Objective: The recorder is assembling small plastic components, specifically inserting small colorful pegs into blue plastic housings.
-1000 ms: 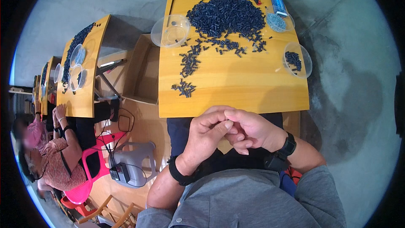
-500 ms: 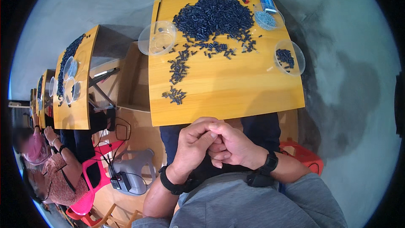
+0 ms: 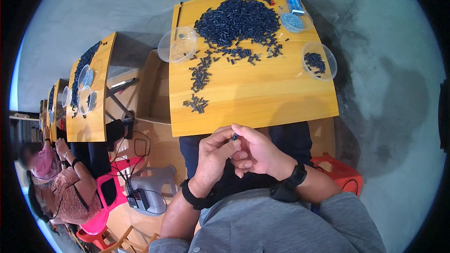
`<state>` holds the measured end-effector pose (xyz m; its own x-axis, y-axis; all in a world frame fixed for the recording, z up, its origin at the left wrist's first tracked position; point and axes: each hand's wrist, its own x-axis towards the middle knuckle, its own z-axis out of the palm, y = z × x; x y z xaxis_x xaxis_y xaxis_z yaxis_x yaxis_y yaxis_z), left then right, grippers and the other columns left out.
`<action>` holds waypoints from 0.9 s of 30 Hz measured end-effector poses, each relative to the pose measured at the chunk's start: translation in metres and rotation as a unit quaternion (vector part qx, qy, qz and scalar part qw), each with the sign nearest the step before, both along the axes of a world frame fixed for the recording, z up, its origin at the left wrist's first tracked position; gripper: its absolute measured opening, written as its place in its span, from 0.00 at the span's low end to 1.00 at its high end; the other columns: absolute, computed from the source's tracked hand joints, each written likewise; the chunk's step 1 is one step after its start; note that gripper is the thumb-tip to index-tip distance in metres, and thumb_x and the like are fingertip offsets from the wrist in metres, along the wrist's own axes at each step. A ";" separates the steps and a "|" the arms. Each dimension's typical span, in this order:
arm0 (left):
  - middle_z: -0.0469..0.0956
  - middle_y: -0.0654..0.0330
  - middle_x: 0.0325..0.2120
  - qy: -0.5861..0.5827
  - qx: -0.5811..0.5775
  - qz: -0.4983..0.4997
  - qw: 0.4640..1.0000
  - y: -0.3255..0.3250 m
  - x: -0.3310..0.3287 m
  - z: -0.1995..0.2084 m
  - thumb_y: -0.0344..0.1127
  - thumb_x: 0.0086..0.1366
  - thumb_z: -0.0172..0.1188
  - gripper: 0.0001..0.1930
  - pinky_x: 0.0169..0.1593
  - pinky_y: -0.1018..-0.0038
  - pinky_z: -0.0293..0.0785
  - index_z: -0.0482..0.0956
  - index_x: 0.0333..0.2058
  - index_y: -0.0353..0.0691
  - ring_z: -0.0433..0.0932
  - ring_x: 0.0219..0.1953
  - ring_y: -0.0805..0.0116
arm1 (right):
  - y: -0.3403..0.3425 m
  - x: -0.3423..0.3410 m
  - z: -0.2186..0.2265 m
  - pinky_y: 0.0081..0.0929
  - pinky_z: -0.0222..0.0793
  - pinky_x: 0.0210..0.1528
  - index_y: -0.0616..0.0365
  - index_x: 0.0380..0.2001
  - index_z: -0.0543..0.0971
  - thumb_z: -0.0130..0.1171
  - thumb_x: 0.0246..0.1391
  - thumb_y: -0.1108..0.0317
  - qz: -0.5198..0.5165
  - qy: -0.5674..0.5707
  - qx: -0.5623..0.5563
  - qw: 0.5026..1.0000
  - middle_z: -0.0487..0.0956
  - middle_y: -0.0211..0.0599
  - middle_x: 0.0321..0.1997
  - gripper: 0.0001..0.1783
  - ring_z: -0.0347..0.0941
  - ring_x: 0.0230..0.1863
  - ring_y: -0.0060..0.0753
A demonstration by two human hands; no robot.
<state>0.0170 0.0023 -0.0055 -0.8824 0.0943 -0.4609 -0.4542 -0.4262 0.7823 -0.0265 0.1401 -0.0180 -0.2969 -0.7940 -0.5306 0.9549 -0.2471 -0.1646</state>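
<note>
Over my lap, in front of the table's near edge, my two hands meet. My left hand (image 3: 216, 159) is closed, its thumb and forefinger pinching a short dark cylindrical piece (image 3: 235, 137). Right against it, my right hand (image 3: 262, 152) has its fingers curled, with a fingertip beside the piece; anything inside those fingers is hidden. On the yellow wooden table (image 3: 262, 96) lies a big heap of short black cylindrical pieces (image 3: 236, 21), trailing toward the near left. A clear bowl (image 3: 329, 69) at the right contains some of these black pieces.
A clear tub (image 3: 164, 49) stands at the table's left edge. Small silvery-blue parts (image 3: 292, 21) fill another bowl, beside a blue box (image 3: 294, 3). A cardboard box (image 3: 154, 89), a grey stool (image 3: 152, 180) with cables and a seated person (image 3: 75, 192) at another table are leftward.
My right hand's upper fingers have lifted slightly off my left hand's fingertips, and the dark piece now shows between them. The whole view has shifted a little.
</note>
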 end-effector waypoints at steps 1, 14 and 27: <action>0.73 0.58 0.30 0.031 -0.012 0.015 0.999 0.001 0.002 -0.002 0.22 0.61 0.51 0.09 0.21 0.77 0.79 0.76 0.40 0.27 0.77 0.25 0.72 | 0.001 0.000 0.000 0.32 0.72 0.16 0.49 0.21 0.68 0.42 0.59 0.39 0.009 0.014 0.000 1.000 0.57 0.19 0.12 0.27 0.57 0.08 0.17; 0.75 0.56 0.38 0.015 -0.020 0.043 0.999 0.005 0.014 0.008 0.20 0.60 0.52 0.10 0.22 0.75 0.78 0.77 0.39 0.27 0.76 0.28 0.71 | 0.002 0.011 0.000 0.31 0.73 0.17 0.52 0.21 0.69 0.40 0.60 0.36 0.015 0.036 -0.004 0.999 0.60 0.22 0.13 0.30 0.60 0.09 0.19; 0.76 0.56 0.41 0.106 -0.049 0.016 0.993 0.011 0.020 -0.018 0.19 0.59 0.56 0.19 0.44 0.77 0.74 0.71 0.50 0.29 0.78 0.39 0.71 | 0.029 0.002 -0.006 0.25 0.68 0.14 0.55 0.21 0.70 0.48 0.61 0.50 -0.023 0.230 0.148 0.962 0.64 0.25 0.12 0.22 0.61 0.11 0.18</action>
